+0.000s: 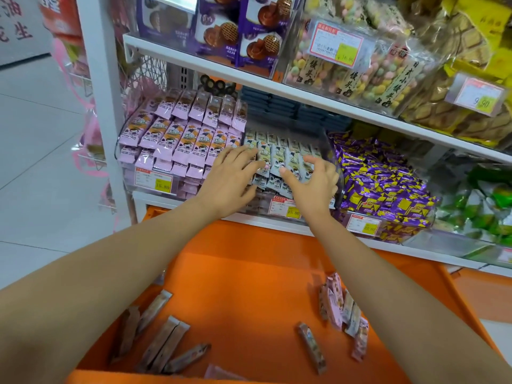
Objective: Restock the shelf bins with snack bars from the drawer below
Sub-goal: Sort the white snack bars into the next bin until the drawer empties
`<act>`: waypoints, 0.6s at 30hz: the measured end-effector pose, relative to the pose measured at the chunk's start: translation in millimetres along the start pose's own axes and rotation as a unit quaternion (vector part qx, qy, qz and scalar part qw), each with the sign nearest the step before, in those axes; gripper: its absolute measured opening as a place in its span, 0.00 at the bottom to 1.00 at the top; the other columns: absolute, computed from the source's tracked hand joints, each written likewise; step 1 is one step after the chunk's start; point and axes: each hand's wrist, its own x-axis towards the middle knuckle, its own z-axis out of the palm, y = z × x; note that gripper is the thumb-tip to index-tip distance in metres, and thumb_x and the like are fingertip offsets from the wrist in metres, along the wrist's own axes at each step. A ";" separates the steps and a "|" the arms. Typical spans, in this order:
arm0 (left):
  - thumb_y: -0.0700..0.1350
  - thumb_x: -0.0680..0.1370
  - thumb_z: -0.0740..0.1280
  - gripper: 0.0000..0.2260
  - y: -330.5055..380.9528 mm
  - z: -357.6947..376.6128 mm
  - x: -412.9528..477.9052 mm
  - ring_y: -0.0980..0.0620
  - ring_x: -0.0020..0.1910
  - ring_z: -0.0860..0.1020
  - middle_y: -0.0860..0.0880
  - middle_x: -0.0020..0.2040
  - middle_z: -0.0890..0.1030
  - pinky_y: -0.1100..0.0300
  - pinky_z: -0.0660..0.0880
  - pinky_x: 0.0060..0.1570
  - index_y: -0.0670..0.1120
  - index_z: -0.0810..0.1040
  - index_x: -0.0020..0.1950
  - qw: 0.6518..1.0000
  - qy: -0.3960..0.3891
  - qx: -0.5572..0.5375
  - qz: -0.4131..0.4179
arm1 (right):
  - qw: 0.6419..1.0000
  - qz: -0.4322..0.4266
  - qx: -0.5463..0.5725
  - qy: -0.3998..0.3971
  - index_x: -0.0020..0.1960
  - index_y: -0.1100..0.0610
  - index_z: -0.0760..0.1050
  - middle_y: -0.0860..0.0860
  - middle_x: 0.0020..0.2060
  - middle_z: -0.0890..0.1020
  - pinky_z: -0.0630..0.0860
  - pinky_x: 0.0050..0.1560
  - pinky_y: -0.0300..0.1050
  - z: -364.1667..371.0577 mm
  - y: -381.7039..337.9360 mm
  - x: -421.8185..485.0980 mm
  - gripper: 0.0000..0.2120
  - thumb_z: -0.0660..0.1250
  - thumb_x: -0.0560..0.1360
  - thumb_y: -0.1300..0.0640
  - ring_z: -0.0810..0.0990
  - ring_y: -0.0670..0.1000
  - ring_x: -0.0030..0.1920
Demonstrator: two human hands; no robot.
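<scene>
A clear middle shelf bin [333, 159] holds rows of white and green snack bars [279, 153]. My left hand [230, 178] lies flat on the bars at the bin's left side, fingers straight. My right hand [313, 181] hovers over the bars on the right side with fingers spread and loosely bent, holding nothing. To the left, a second bin carries stacked pink snack bars [182, 131]. Below the shelf, the orange drawer [243, 273] stands pulled out. Loose bars lie in it at the left [163, 339], the middle [311, 346] and the right [342, 314].
A bin of purple and yellow candy packets [388, 187] sits right of the hands, with green packets [484, 206] beyond. The upper shelf [221, 67] carries purple cookie boxes and bags of coloured balls. A white upright post [99, 92] borders the shelf at left.
</scene>
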 end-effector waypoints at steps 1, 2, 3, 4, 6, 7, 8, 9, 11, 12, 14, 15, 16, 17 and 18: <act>0.44 0.75 0.66 0.18 0.7 -3.8 -5.4 0.41 0.68 0.69 0.43 0.66 0.74 0.45 0.60 0.69 0.45 0.75 0.65 1.000 0.020 -0.002 0.005 | 0.999 -0.027 0.015 0.013 0.61 0.51 0.73 0.50 0.61 0.69 0.58 0.65 0.50 -2.0 -3.1 -5.6 0.22 0.72 0.72 0.43 0.64 0.52 0.65; 0.44 0.75 0.66 0.15 2.0 -8.0 -12.1 0.42 0.64 0.71 0.44 0.62 0.75 0.47 0.63 0.65 0.45 0.76 0.62 0.999 0.035 -0.003 0.008 | 0.997 -0.059 0.031 0.024 0.59 0.51 0.75 0.48 0.58 0.70 0.59 0.64 0.48 -3.8 -6.5 -11.8 0.18 0.72 0.73 0.46 0.66 0.50 0.63; 0.43 0.75 0.64 0.13 3.1 -11.7 -19.8 0.44 0.60 0.72 0.45 0.57 0.76 0.49 0.66 0.61 0.45 0.77 0.59 0.999 0.044 -0.006 0.008 | 0.994 -0.091 0.051 0.031 0.57 0.52 0.76 0.47 0.56 0.70 0.62 0.63 0.46 -5.2 -10.5 -18.6 0.14 0.72 0.73 0.49 0.67 0.48 0.61; 0.43 0.75 0.63 0.11 3.7 -14.6 -28.6 0.45 0.56 0.72 0.46 0.54 0.76 0.51 0.67 0.56 0.45 0.77 0.57 0.999 0.050 -0.011 0.009 | 0.990 -0.116 0.077 0.027 0.55 0.52 0.76 0.46 0.54 0.71 0.65 0.61 0.43 -5.7 -14.7 -26.5 0.10 0.71 0.74 0.53 0.69 0.46 0.57; 0.45 0.75 0.61 0.09 3.0 -18.3 -49.6 0.47 0.50 0.72 0.48 0.48 0.75 0.54 0.66 0.49 0.46 0.78 0.52 0.999 0.040 -0.025 0.010 | 0.981 -0.136 0.134 -0.020 0.53 0.53 0.77 0.48 0.51 0.75 0.69 0.50 0.32 -5.0 -24.6 -45.0 0.06 0.69 0.76 0.57 0.72 0.39 0.47; 0.46 0.75 0.60 0.10 1.1 -19.0 -61.9 0.48 0.48 0.72 0.48 0.47 0.75 0.55 0.65 0.47 0.46 0.78 0.51 0.999 0.028 -0.032 0.011 | 0.977 -0.138 0.154 -0.055 0.52 0.54 0.77 0.48 0.49 0.76 0.69 0.45 0.29 -2.1 -28.1 -55.6 0.05 0.69 0.76 0.59 0.73 0.37 0.43; 0.47 0.75 0.58 0.11 -1.8 -19.4 -75.3 0.48 0.47 0.72 0.49 0.46 0.75 0.55 0.66 0.45 0.47 0.79 0.50 0.999 0.011 -0.038 0.010 | 0.972 -0.143 0.163 -0.088 0.51 0.54 0.77 0.48 0.47 0.76 0.68 0.42 0.28 2.0 -30.6 -66.7 0.04 0.68 0.76 0.60 0.73 0.37 0.41; 0.48 0.75 0.57 0.12 -5.9 -20.3 -89.1 0.48 0.46 0.73 0.49 0.45 0.75 0.55 0.68 0.45 0.47 0.79 0.49 0.999 -0.009 -0.042 0.006 | 0.967 -0.150 0.165 -0.120 0.50 0.55 0.77 0.47 0.44 0.76 0.68 0.40 0.29 8.4 -31.0 -77.9 0.03 0.68 0.76 0.61 0.73 0.37 0.40; 0.48 0.74 0.56 0.14 -18.6 -19.2 -120.1 0.47 0.44 0.75 0.48 0.44 0.76 0.52 0.72 0.43 0.47 0.80 0.49 0.996 -0.064 -0.054 -0.019 | 0.958 -0.147 0.169 -0.181 0.48 0.57 0.78 0.45 0.40 0.77 0.68 0.39 0.30 26.3 -28.3 -101.4 0.02 0.69 0.76 0.61 0.73 0.38 0.37; 0.49 0.73 0.57 0.15 -27.1 -17.1 -137.4 0.46 0.44 0.75 0.48 0.44 0.77 0.50 0.73 0.43 0.47 0.81 0.50 0.993 -0.094 -0.058 -0.037 | 0.953 -0.137 0.168 -0.211 0.47 0.58 0.79 0.45 0.38 0.77 0.67 0.38 0.30 37.4 -25.9 -112.5 0.01 0.69 0.76 0.61 0.73 0.39 0.36; 0.51 0.72 0.57 0.17 -45.8 -11.6 -172.5 0.44 0.47 0.77 0.47 0.48 0.78 0.49 0.74 0.46 0.47 0.81 0.53 0.983 -0.163 -0.047 -0.071 | 0.944 -0.120 0.152 -0.268 0.47 0.60 0.80 0.48 0.39 0.80 0.68 0.38 0.31 63.3 -18.4 -133.9 0.03 0.70 0.75 0.61 0.73 0.40 0.34; 0.53 0.72 0.57 0.20 -54.7 -8.2 -190.3 0.43 0.50 0.77 0.46 0.51 0.79 0.49 0.75 0.49 0.47 0.81 0.55 0.976 -0.200 -0.038 -0.084 | 0.936 -0.118 0.137 -0.301 0.47 0.61 0.80 0.50 0.40 0.82 0.68 0.39 0.32 77.2 -13.8 -144.3 0.04 0.70 0.75 0.60 0.74 0.40 0.35; 0.55 0.71 0.56 0.24 -63.3 -4.9 -207.1 0.41 0.55 0.77 0.44 0.56 0.79 0.48 0.75 0.53 0.46 0.80 0.59 0.967 -0.235 -0.030 -0.096 | 0.927 -0.117 0.122 -0.336 0.48 0.61 0.80 0.51 0.42 0.82 0.68 0.39 0.31 91.1 -8.6 -154.1 0.05 0.70 0.76 0.59 0.74 0.40 0.36; 0.57 0.71 0.55 0.27 -71.3 -1.5 -223.8 0.40 0.61 0.76 0.42 0.63 0.78 0.47 0.75 0.57 0.45 0.79 0.63 0.958 -0.263 -0.021 -0.109 | 0.914 -0.115 0.108 -0.373 0.50 0.61 0.80 0.51 0.43 0.81 0.69 0.40 0.31 104.5 -2.6 -164.4 0.06 0.70 0.76 0.58 0.75 0.42 0.37; 0.59 0.71 0.55 0.31 -77.8 0.8 -239.1 0.40 0.66 0.73 0.41 0.68 0.74 0.46 0.73 0.62 0.43 0.76 0.66 0.950 -0.286 -0.016 -0.122 | 0.900 -0.109 0.095 -0.411 0.52 0.60 0.80 0.49 0.43 0.80 0.69 0.41 0.32 117.5 3.9 -174.5 0.07 0.70 0.77 0.58 0.75 0.44 0.39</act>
